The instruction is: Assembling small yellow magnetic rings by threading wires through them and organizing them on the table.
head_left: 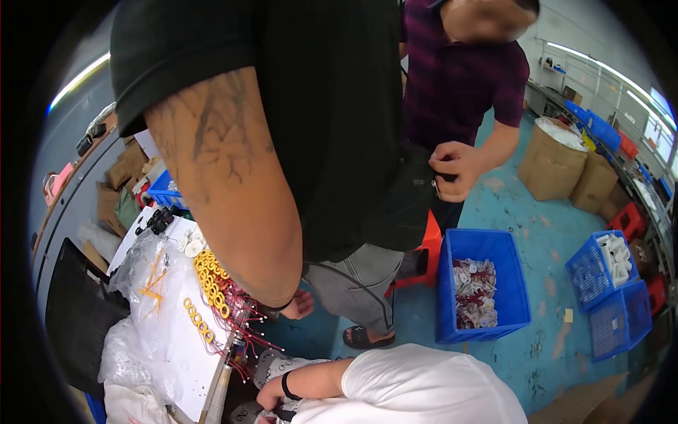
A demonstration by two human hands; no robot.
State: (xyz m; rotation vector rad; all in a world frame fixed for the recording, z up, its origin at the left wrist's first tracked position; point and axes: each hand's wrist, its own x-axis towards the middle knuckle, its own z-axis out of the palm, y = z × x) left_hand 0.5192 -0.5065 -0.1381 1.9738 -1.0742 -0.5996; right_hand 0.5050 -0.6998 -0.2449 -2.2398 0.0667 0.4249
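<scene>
My right hand [269,396], with a black band at its wrist, rests low over my patterned trousers [279,363]. It lies beside a small dark thing that I cannot make out, and its fingers are mostly hidden. At the lower edge a sliver of skin may be my left hand [266,420]; the rest is cut off. Close by on the white table [201,385] lie several yellow rings [212,283] with red wires [244,332] hanging over the edge. White rings [191,244] lie behind them.
A person in black [332,127] stands close by the table; another in dark purple [452,92] fingers something small. A blue bin [519,283] holds white parts with red wires. Blue crates [621,321], cartons [554,162], a red stool [427,254] and clear plastic bags [141,346] stand or lie around.
</scene>
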